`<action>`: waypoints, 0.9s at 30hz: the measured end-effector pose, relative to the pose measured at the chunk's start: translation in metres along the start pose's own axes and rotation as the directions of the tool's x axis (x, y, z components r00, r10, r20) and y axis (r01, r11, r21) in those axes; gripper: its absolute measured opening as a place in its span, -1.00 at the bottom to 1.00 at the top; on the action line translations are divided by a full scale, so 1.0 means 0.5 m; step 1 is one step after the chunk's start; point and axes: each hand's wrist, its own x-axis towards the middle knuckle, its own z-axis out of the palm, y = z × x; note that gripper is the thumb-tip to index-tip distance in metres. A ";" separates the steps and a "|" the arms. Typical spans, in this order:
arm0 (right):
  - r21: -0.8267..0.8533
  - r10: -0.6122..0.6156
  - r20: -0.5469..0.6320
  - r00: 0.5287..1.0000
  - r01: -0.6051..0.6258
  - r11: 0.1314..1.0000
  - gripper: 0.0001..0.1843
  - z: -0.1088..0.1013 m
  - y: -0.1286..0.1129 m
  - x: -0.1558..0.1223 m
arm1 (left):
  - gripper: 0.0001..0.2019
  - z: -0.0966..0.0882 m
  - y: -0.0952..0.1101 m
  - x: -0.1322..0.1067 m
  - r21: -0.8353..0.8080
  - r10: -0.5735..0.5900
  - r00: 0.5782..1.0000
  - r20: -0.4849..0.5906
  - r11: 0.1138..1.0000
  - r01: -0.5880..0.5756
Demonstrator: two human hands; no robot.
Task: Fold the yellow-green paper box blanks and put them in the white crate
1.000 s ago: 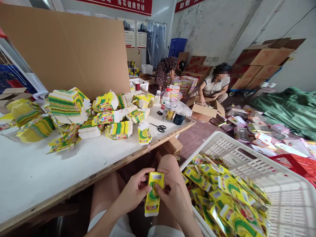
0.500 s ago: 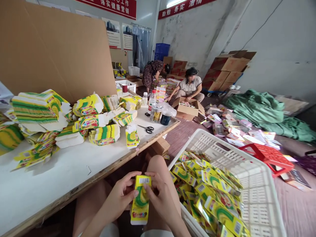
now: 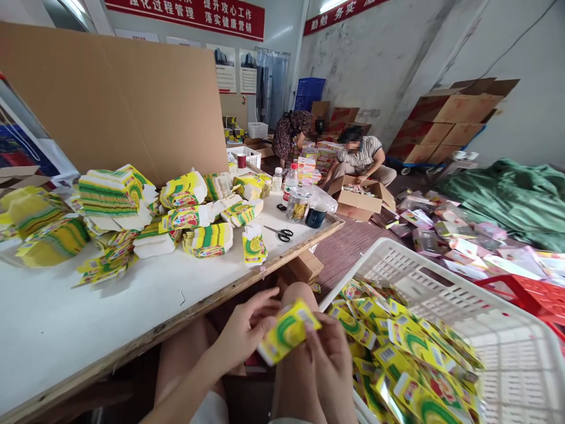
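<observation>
A small yellow and green carton (image 3: 289, 333), slightly blurred, is tilted over my knees. My right hand (image 3: 329, 350) grips its right end, thumb on the printed face and fingers behind. At the carton's left edge is my left hand (image 3: 251, 324), with fingers stretched out and apart; its thumb overlaps or touches the edge. To the right, a white plastic crate (image 3: 507, 330) holds a heap of similar yellow cartons (image 3: 410, 353). Stacks of flat yellow and green cartons (image 3: 110, 197) lie on the white table (image 3: 145, 318) to the left.
Black-handled scissors (image 3: 282, 234), a red-capped bottle (image 3: 290, 182), a clear jar (image 3: 299, 204) and a dark mug (image 3: 316, 217) stand near the table's wooden edge. Two people work farther back near an open cardboard box (image 3: 357, 203). A red plastic stool (image 3: 529, 300) is beyond the crate.
The carton has gone from upright between both hands to tilted, moving right with my right hand. My left fingers have spread. The camera view has turned left.
</observation>
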 end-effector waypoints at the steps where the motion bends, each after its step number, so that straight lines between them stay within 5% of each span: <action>1: 0.077 -0.072 -0.161 0.984 0.086 0.993 -0.65 -0.011 -0.003 0.007 | -0.51 -0.013 -0.005 0.021 0.121 0.070 0.996 -0.053 0.991 -0.063; 4: 0.272 -0.076 -0.409 0.909 0.201 0.941 -0.66 -0.049 -0.004 0.027 | -0.38 -0.062 -0.037 0.092 0.485 0.244 0.951 -0.188 0.865 -0.126; 6: 0.328 0.065 -0.370 0.927 0.064 0.943 -0.67 -0.069 0.006 0.031 | -0.36 -0.093 -0.066 0.132 0.552 0.260 0.942 -0.212 0.827 -0.104; 11: 0.338 0.291 -0.193 0.937 -0.214 0.916 -0.60 -0.063 0.054 0.002 | -0.73 -0.129 -0.118 0.169 0.648 0.229 0.960 -0.163 0.758 -0.071; 19: 0.281 0.403 0.037 0.914 -0.396 0.874 -0.68 0.013 0.062 -0.019 | -0.58 -0.135 -0.124 0.194 0.791 0.311 0.942 -0.124 0.604 -0.095; 27: 0.281 0.535 0.083 0.841 -0.535 0.797 -0.61 0.024 0.072 -0.040 | -0.64 -0.152 -0.137 0.197 0.832 0.454 0.889 -0.058 0.514 -0.208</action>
